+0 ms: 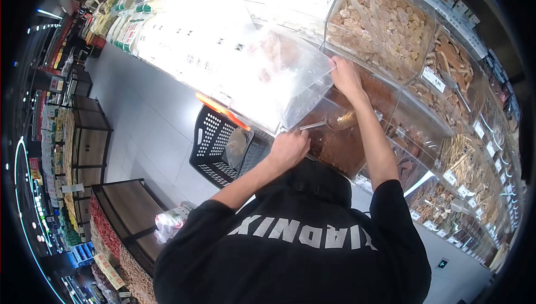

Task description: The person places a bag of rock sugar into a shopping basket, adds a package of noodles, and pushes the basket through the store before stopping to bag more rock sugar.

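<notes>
Plastic bag (309, 78) btwn your hands, bin walls tight on the R, aisle room on the L

Head view: edges first. Your L side has the most room: grey floor tiles (134, 111) run btwn the counter front and the dark shelving (97, 147). Watch the black basket (209, 131) just below the counter edge, near your L forearm; it's got a see-through packet (237, 146) in it, and an orange bar (222, 111) runs along the top by the counter. A white-and-red carrier bag (172, 221) sits next to your L sleeve. R side is tighter: see-through bin walls stand close to your R forearm, w/ yellowish pieces (382, 22) just past the hand and a price tag (434, 79) farther R.

Now fingers. R hand (346, 76) is pinching the plastic bag at its upper R edge, btwn thumb and fingertips. The bag spreads L from there over the glare-white bin, its lower corner reaching down right by your L fingers. L hand (290, 147) is curled, knuckles up, grasping the handle end of a metal scoop (312, 126); can't tell if it's got the bag corner too, back of the hand hides it. Scoop points R, its head over the brown granules (338, 152), below your R wrist.
</notes>
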`<state>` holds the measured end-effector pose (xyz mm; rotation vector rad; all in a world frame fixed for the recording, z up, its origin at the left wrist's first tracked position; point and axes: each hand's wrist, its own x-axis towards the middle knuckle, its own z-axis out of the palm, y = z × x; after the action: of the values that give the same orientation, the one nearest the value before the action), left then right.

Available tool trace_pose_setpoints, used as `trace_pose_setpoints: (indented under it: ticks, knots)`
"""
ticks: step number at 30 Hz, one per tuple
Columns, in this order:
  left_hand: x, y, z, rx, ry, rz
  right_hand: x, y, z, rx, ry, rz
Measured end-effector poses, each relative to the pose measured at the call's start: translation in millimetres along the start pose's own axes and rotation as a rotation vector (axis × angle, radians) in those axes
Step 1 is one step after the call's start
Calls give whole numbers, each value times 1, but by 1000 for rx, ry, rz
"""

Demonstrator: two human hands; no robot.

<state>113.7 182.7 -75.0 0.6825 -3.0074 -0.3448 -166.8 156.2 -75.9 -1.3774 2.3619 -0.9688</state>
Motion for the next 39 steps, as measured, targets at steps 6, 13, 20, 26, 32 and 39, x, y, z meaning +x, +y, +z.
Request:
trace_pose_setpoints:
  ticks: [6,13,20,26,32,39]
  knots:
    - [-7,-24,-36,-282,170,-628,-3,8,-4,14,-3,58]
    - [21,-22,-16,-55,157,-677,-4,5,-13,-53,-41,90]
    - [14,-30,-6,-115,230,-588,-3,29,-14,-49,-60,-31]
    - [4,-29,-23,-197,271,-728,7,19,-14,-15,-153,-69]
    - [1,-49,-51,-306,410,-782,45,8,-4,11,-117,-238]
    - [-1,-101,-94,-501,490,-831,65,-50,-13,-82,-127,-335]
